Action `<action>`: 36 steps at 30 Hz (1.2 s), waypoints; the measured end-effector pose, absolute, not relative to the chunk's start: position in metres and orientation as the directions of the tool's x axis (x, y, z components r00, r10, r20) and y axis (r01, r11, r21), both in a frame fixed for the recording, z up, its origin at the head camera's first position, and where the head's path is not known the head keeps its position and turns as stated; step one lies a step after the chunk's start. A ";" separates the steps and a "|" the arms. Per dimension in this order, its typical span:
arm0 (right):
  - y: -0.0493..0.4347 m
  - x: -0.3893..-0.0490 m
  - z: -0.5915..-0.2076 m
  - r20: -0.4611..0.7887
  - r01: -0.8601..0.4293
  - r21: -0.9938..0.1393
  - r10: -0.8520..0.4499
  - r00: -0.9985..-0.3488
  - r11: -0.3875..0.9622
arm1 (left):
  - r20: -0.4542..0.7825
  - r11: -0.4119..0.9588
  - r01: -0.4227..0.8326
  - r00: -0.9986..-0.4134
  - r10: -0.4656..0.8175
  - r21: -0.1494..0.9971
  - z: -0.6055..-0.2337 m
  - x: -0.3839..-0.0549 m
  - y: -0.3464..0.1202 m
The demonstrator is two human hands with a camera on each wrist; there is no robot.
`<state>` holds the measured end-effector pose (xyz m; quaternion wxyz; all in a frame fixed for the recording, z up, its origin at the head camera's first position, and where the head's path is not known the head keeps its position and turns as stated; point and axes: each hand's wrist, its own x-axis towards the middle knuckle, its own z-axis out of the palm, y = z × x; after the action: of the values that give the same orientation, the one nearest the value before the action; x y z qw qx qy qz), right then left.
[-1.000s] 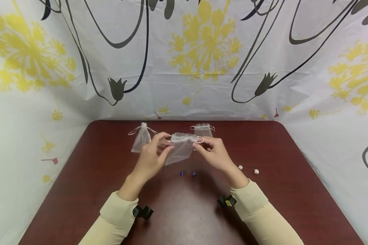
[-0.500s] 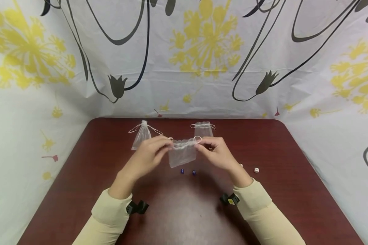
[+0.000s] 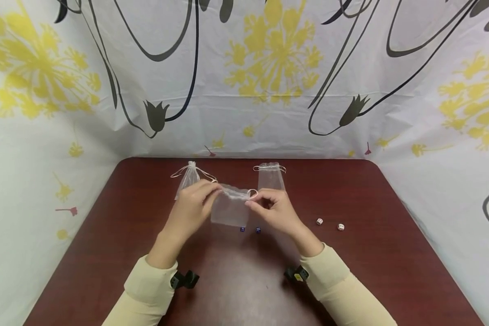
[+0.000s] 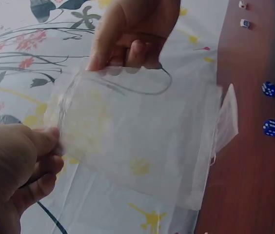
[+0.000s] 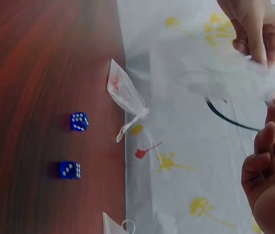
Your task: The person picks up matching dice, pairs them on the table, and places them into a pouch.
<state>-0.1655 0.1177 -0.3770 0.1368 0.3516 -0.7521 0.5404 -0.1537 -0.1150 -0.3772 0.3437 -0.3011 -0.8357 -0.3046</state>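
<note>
A sheer white drawstring pouch (image 3: 230,213) hangs between both hands above the table. My left hand (image 3: 189,206) pinches its gathered top edge at the left corner. At the right corner my right hand (image 3: 278,210) pinches the same edge, with a small loop of cord standing up beside the fingertips. The left wrist view shows the pouch (image 4: 132,131) spread flat and see-through, both hands on its mouth. Below the pouch lie two blue dice, a left die (image 3: 242,229) and a right die (image 3: 258,230), their dots plain in the right wrist view.
Behind the left hand stands a pouch with its neck drawn tight (image 3: 189,179). A flat sheer pouch (image 3: 270,177) lies at the back, partly behind the right hand. Two white dice (image 3: 340,227) rest on the right of the dark red table (image 3: 350,280). A patterned cloth (image 3: 244,122) hangs behind.
Both hands have shifted slightly left with the pouch, which now hangs flatter and more spread out. A white die formerly hidden by the right arm shows again.
</note>
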 end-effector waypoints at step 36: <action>0.124 -0.203 -0.472 0.334 -0.489 -0.777 -0.398 -0.854 0.396 | 0.734 0.587 0.741 -0.589 0.337 0.325 -0.374 -0.155 -0.155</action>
<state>-0.2031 0.1235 -0.4724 0.0471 0.2658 -0.8341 0.4810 -0.1549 -0.1552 -0.3740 0.3172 -0.3237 -0.8325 -0.3187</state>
